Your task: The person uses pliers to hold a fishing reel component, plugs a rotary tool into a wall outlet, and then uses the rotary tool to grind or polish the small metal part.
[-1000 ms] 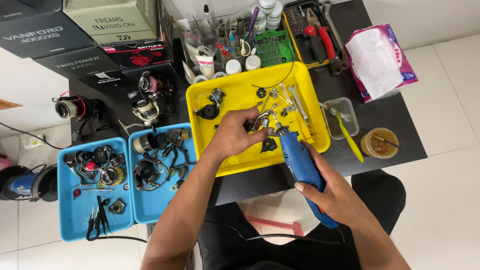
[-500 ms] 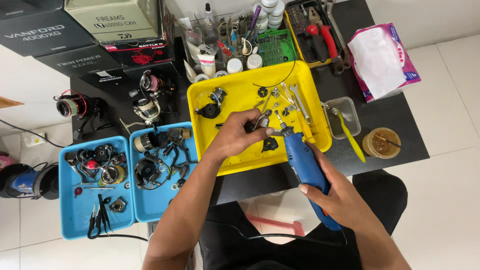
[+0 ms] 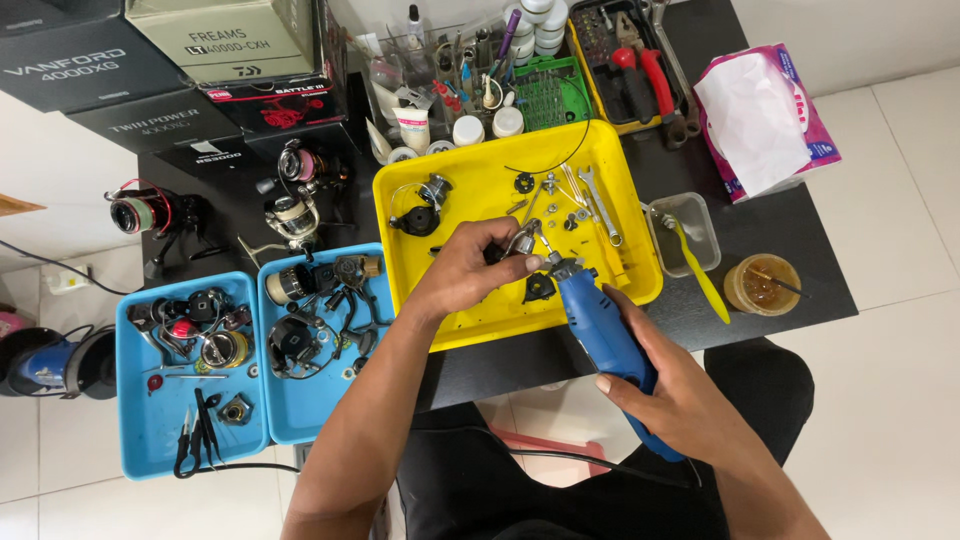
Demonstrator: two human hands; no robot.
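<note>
From the head camera, looking down: the right hand (image 3: 668,400) is closed around a blue rotary tool (image 3: 600,335), whose tip points at a small metal reel part (image 3: 522,241). The left hand (image 3: 470,270) pinches this part between the fingertips, above the yellow tray (image 3: 620,170). On the tray lie a wrench (image 3: 600,205) and a black reel piece (image 3: 415,215). To the left are two blue trays (image 3: 150,440) with dismantled fishing reel parts.
</note>
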